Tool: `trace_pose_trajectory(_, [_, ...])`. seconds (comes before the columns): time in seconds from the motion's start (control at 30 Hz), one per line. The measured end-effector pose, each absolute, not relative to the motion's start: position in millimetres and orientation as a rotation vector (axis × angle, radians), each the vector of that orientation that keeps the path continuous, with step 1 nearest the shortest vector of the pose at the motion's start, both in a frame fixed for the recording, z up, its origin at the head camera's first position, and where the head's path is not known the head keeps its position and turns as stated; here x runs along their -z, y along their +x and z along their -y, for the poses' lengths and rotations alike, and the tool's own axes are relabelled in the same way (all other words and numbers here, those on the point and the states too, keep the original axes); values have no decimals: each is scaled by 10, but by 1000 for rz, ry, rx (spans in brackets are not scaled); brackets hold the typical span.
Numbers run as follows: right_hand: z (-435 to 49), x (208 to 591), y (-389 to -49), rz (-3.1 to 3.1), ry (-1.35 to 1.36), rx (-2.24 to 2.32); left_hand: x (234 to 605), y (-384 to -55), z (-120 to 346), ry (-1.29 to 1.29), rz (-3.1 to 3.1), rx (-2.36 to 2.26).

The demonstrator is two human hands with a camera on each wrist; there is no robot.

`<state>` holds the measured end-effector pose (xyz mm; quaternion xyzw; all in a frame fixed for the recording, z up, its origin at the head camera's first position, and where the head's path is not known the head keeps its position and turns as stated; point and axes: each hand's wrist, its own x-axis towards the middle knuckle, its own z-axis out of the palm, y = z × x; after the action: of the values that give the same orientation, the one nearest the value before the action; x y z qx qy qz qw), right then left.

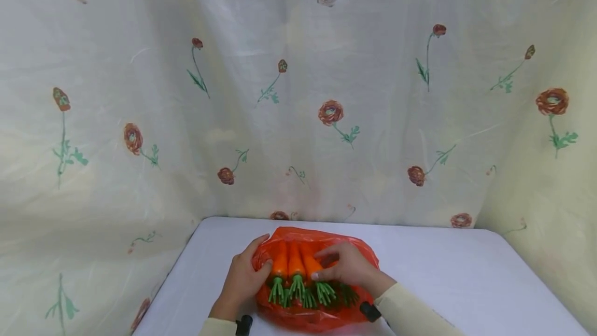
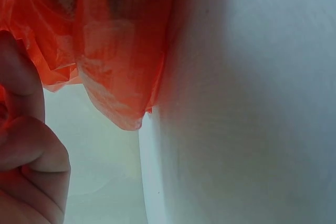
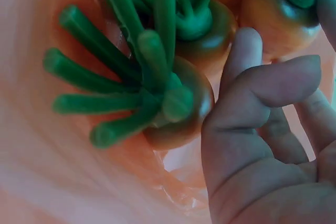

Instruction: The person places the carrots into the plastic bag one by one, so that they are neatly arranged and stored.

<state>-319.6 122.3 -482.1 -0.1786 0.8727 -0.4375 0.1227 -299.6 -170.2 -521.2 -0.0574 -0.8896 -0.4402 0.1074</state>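
A red plastic bag [image 1: 298,320] lies spread on the table, with several orange carrots [image 1: 295,263] with green stem tops on it, three side by side on top and others beneath. My left hand [image 1: 242,279] grips the bag's left edge, thumb on the inner side by the leftmost carrot. In the left wrist view its curled fingers [image 2: 39,166] are beside the hanging bag. My right hand [image 1: 350,266] holds the rightmost top carrot [image 1: 309,261], thumb near its stem end. The right wrist view shows thumb and fingers close around an orange carrot [image 3: 278,30]; its tip is hidden.
The white table [image 1: 448,274] extends to both sides and behind the bag. A flower-patterned curtain [image 1: 298,144] hangs along its back and sides. Dark bands [image 1: 370,311] sit at both wrists.
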Motion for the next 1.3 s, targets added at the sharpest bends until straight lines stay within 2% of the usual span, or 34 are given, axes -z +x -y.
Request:
trace_pose_trajectory(0.43, [-1136, 5024, -3227, -2616, -551, 1321, 5262, -2967, 1755, -145, 2621, 1325])
trace_pose_trajectory(0.87, [-1140, 4819, -3204, -2756, -595, 1204, 5174, -2976, 1723, -246, 2559, 1189])
trace_pose_trajectory(1.07, [-1153, 4825, -3187, -2692, -676, 1149, 5156, -2975, 1734, -244, 2574, 1232])
trace_pose_trajectory(1.3, [-1061, 4847, -3212, -2688, -618, 1162, 5203, -2963, 1768, -234, 2594, 1254])
